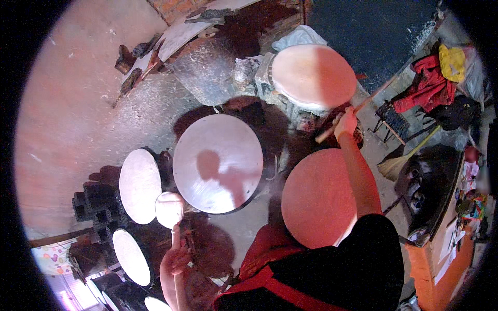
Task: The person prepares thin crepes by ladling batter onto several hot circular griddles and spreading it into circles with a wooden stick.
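My left hand [178, 260], at the lower left, is closed around the handle of a ladle-like tool with a pale round head [169, 209]. That head is beside a white oval disc [140, 185] and close to the left edge of a large round griddle [218, 150]. My right arm reaches forward over a big red-lit round surface [315, 194]. At its end my right hand [346, 123] grips a long wooden stick [374, 94], held slantwise. Just beyond that hand stands a thick pale round slab [295, 75], partly in shadow.
More white discs [131, 256] stand at the lower left by dark stacked blocks [96, 202]. A broom [397, 167], a small dark stool [391, 122] and red cloth [428, 85] are at the right. An orange-sided table [433, 269] with clutter stands at the lower right.
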{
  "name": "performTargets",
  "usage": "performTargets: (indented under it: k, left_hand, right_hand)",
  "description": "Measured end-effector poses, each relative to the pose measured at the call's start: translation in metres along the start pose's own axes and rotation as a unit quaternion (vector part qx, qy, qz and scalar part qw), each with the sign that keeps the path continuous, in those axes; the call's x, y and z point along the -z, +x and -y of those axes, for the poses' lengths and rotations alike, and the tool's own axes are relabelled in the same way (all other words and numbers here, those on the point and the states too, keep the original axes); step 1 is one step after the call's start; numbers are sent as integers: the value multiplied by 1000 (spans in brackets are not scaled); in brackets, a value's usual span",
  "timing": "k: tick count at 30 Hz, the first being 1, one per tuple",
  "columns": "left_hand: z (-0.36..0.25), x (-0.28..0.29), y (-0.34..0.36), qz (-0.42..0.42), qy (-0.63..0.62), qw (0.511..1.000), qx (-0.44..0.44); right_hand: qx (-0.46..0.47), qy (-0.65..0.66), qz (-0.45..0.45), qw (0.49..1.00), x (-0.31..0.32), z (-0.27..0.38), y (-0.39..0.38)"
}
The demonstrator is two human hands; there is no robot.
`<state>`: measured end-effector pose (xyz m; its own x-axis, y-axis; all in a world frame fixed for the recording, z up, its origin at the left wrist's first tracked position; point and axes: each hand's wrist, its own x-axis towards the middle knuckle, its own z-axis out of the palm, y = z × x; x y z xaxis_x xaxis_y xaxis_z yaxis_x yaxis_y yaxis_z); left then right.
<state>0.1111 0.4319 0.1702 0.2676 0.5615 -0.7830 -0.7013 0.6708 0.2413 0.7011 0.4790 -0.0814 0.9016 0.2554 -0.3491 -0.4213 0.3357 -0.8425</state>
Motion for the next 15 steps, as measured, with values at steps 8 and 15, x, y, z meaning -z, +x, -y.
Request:
performTargets:
  k: [8, 15]
  left_hand:
    - [4, -60, 27, 23, 554, 813, -175]
    - [26, -113, 76, 119, 837, 335, -417]
  right_hand:
    - [247, -421, 551, 677, 37, 78, -229]
    - [201, -487, 579, 622, 35, 94, -281]
